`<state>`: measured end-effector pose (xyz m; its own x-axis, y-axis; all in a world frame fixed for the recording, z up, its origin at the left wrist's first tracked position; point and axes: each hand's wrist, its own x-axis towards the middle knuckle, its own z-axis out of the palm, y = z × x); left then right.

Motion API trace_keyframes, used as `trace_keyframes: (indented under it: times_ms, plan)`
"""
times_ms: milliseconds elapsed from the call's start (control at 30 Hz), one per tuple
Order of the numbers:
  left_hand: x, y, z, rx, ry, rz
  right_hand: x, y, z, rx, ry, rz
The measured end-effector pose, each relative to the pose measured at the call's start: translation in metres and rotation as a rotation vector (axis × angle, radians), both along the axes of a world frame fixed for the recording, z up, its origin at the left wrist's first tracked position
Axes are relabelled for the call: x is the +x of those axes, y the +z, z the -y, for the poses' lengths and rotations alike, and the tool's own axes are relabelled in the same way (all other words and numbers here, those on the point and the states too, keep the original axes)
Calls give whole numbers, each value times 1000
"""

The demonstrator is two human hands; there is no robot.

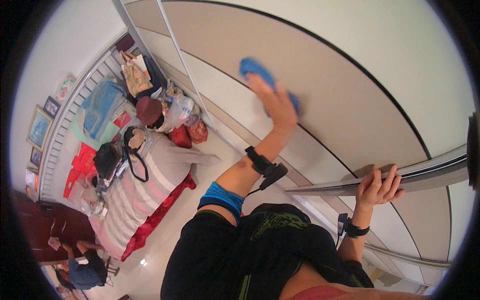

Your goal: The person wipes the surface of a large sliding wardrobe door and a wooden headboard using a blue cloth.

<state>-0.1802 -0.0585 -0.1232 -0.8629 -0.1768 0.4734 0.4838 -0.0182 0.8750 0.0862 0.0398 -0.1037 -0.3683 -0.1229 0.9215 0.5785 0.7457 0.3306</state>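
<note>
My left hand [279,107] presses a blue cloth [255,69] against the beige panel of a sliding wardrobe door [330,86]. Both hand and cloth are blurred, and the cloth sticks out past the fingers on two sides. To the right, my right hand [378,187] rests on the grey vertical edge [337,187] of that door, with its fingers somewhat apart. Dark lines divide the door into beige and white bands. Each of my arms wears a black strap with a small device on it.
A bed with a striped cover [138,202] stands to the left, piled with bags and clothes. A maroon hat [149,111] and red bags [180,135] are near the wardrobe. Another person [88,268] is at a dark red cabinet [56,228], one hand holding a cloth. Glossy floor [165,228] lies between.
</note>
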Motion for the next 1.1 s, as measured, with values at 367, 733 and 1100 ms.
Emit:
trace_keyframes:
  times_ms: [367, 733, 1100]
  plan:
    - [48, 14, 91, 81, -787, 258, 5, 21, 45, -321, 321, 161]
    - [49, 16, 303, 1025, -1084, 625, -120, 32, 176, -1487, 1026, 947]
    - [101, 22, 461, 507, -753, 546, -211, 6, 356, -1933, 1462, 1576]
